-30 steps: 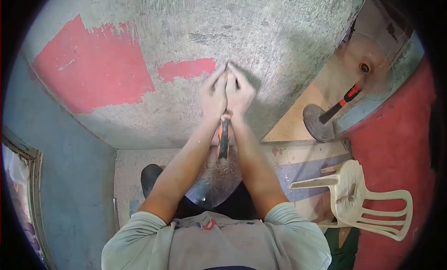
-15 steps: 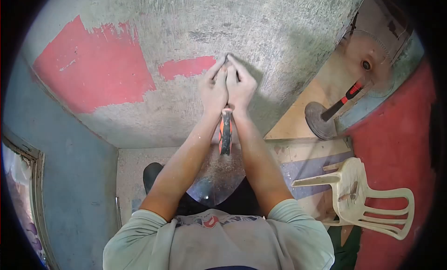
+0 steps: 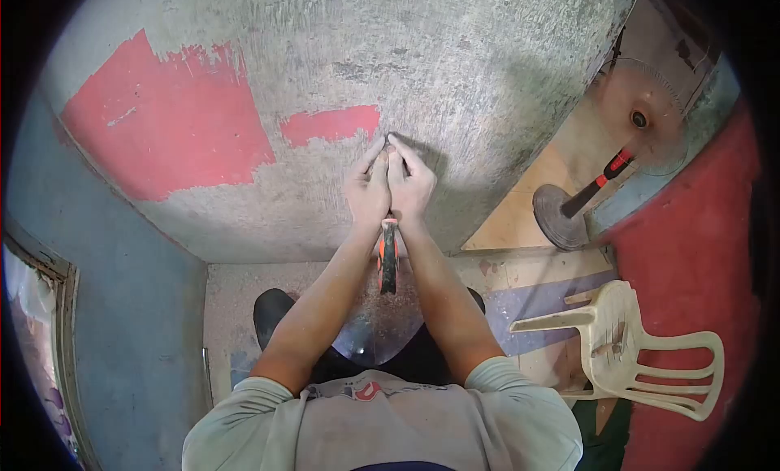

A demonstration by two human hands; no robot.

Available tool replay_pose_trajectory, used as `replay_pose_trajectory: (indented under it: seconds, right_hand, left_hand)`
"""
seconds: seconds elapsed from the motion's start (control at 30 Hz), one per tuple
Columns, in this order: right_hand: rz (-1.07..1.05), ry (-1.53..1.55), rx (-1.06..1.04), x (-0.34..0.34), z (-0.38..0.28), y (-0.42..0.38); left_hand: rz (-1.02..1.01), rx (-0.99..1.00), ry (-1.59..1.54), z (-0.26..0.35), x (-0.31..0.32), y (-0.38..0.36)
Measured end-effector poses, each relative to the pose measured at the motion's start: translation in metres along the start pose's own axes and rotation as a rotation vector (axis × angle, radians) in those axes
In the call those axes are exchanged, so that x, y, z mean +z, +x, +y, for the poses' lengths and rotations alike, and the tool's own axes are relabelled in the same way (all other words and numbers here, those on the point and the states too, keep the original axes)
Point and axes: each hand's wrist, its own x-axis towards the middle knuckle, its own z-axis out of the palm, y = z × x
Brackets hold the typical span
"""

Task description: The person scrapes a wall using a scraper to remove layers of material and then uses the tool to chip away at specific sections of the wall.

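My left hand (image 3: 368,193) and my right hand (image 3: 412,188) are pressed side by side, coated in pale dust. Both are closed around a tool with a black-and-orange handle (image 3: 389,260), which sticks out between my wrists toward my body. My hands cover most of its front part, so its kind cannot be made out. My index fingers reach forward and meet at a dark tip against the rough grey wall (image 3: 325,203). Just beyond the fingertips, to the left, is a small red paint patch (image 3: 333,125) with ragged edges.
A larger red patch (image 3: 175,122) covers the wall's left side. To the right stand a pedestal fan (image 3: 581,199) and a cream plastic chair (image 3: 613,341). A blue wall (image 3: 138,308) is on the left, a red wall (image 3: 682,268) on the right. Dusty debris lies on the floor (image 3: 236,308).
Both hands have moved down the wall toward my body, with the tool still in them. The camera view has shifted slightly.
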Motion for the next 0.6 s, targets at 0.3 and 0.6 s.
replay_pose_trajectory:
  seconds: [0.3,0.6]
  right_hand:
    - [-0.014,-0.073,-0.014,-0.002,-0.004,0.006]
    - [-0.009,-0.069,0.018,-0.007,-0.016,0.008]
  left_hand:
    - [-0.002,-0.005,0.028,0.009,0.002,0.001]
    - [-0.002,-0.022,-0.06,0.009,0.007,0.003]
